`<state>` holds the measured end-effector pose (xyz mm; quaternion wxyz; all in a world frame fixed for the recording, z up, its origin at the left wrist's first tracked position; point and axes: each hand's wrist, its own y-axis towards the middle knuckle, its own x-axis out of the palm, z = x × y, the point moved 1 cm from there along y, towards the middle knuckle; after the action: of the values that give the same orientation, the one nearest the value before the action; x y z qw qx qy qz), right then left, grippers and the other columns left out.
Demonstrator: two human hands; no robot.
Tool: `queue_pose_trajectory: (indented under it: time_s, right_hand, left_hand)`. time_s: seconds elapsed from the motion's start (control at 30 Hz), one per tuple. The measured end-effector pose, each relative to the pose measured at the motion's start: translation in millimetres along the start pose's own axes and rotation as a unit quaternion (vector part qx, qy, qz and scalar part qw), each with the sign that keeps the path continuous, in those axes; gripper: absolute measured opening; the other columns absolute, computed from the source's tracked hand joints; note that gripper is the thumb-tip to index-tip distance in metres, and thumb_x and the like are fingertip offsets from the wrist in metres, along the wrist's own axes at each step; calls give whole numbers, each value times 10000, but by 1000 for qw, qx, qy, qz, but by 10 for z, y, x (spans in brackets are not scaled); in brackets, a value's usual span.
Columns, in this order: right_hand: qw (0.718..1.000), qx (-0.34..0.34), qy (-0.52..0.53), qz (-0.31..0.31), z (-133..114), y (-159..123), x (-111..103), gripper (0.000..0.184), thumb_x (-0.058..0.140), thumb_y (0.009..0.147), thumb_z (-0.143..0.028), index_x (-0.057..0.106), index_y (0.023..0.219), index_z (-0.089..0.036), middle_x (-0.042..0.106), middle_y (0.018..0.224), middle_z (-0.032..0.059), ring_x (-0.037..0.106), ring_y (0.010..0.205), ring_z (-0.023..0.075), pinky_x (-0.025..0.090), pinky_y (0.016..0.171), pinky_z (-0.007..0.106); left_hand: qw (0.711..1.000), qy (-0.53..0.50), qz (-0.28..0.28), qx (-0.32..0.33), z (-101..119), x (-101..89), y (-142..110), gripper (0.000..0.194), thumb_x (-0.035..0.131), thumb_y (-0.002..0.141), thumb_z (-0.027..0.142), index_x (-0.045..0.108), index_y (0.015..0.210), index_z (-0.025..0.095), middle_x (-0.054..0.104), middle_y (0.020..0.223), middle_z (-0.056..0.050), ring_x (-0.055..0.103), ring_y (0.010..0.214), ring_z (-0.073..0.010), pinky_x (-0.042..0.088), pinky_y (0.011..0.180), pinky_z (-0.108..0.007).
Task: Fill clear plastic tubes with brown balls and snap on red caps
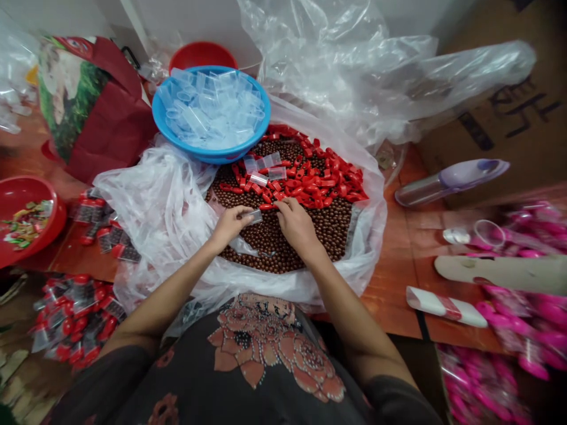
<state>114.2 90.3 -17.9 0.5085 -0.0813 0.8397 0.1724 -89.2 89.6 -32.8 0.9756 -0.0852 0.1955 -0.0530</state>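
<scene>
Our left grip (230, 226) closed on a clear tube (254, 217), our right grip (296, 227) on a red cap (266, 207), well inside the plastic sheet's (153, 218) edge.

bright, even indoor light, source not visible; soft shadows; glare on clear plastic tubes (208, 112); edge stretching, motion blur across pink packets (531, 319).

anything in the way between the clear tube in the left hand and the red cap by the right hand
Nothing visible stands in the way. Only a small gap lies between the clear plastic tube in the left hand and the red cap at the right hand, above the brown balls.
</scene>
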Motion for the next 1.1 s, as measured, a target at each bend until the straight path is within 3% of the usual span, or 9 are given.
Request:
queue_pose_trajectory:
  time_s: [0.13, 0.23, 0.33, 0.43, 0.5, 0.6, 0.7, 0.83, 1.1]
  right_hand:
    - [1000, 11, 17, -18, 168, 114, 46, 277, 452, 921, -175, 646, 1119, -180, 612, 1090, 124, 585, 972, 256, 497, 880, 402]
    - [984, 91, 138, 69, 268, -52, -42, 246, 530, 905, -254, 622, 1127, -201, 611, 1039, 89, 603, 900, 221, 518, 867, 403]
    - [907, 189, 342, 156, 354, -354, -195, 344, 614, 865, -356, 557, 1193, -269, 618, 1009, 24, 620, 796, 167, 568, 762, 362]
    - [814, 253, 494, 170, 401, -674, -318, 282, 676, 821, -366, 569, 1065, -273, 639, 922, -24, 646, 735, 135, 581, 706, 316]
    - [785, 280, 524, 173, 420, -861, -365, 264, 707, 796, -342, 564, 1000, -256, 656, 906, -29, 668, 744, 135, 579, 722, 314]
    - [808, 291, 482, 175, 445, -1069, -386, 243, 737, 762, -313, 566, 916, -233, 685, 962, -1, 683, 849, 165, 561, 802, 353]
    - [883, 265, 362, 142, 456, -1174, -382, 161, 709, 785, -316, 587, 822, -218, 704, 1007, 44, 658, 962, 216, 520, 880, 420]
    - [966, 170, 188, 54, 441, -1185, -384, 226, 580, 896, -309, 657, 1101, -252, 696, 1046, 68, 608, 991, 243, 482, 901, 460]
    - [965, 146, 198, 89, 344, -1044, -389, 441, 450, 967, -311, 480, 1405, -275, 571, 1094, 76, 577, 1041, 206, 484, 946, 402]
  left_hand:
    - [991, 135, -22, 10, 17, -35, 103, 264, 685, 776, 244, 754, 1021, 175, 729, 1012, -76, 655, 920, -220, 476, 878, -339]
    - [986, 163, -46, -12, 87, 44, 164, 245, 689, 780, 258, 767, 1006, 204, 749, 984, -52, 666, 891, -213, 477, 849, -317]
    - [984, 164, -71, -21, 163, 182, 248, 247, 692, 774, 249, 769, 1004, 205, 756, 929, -31, 669, 852, -197, 482, 823, -293]
    - [983, 152, -100, -7, 223, 352, 341, 255, 702, 764, 246, 767, 1004, 188, 753, 891, -22, 666, 820, -183, 482, 829, -282]
    - [984, 141, -111, 10, 250, 464, 391, 243, 713, 752, 248, 771, 979, 181, 750, 883, -24, 664, 815, -184, 482, 830, -284]
    - [987, 85, -131, 19, 264, 613, 430, 231, 711, 749, 256, 767, 955, 166, 740, 851, -33, 653, 738, -177, 502, 742, -284]
    - [988, -2, -155, -6, 257, 726, 433, 240, 705, 744, 248, 754, 958, 152, 726, 817, -34, 628, 650, -152, 504, 628, -263]
    - [980, -99, -164, -58, 251, 804, 409, 248, 738, 691, 202, 752, 929, 136, 714, 785, -30, 611, 649, -134, 514, 610, -255]
    - [944, -228, -185, -152, 339, 671, 215, 310, 805, 661, 230, 746, 942, 114, 717, 864, -62, 629, 698, -120, 544, 652, -267]
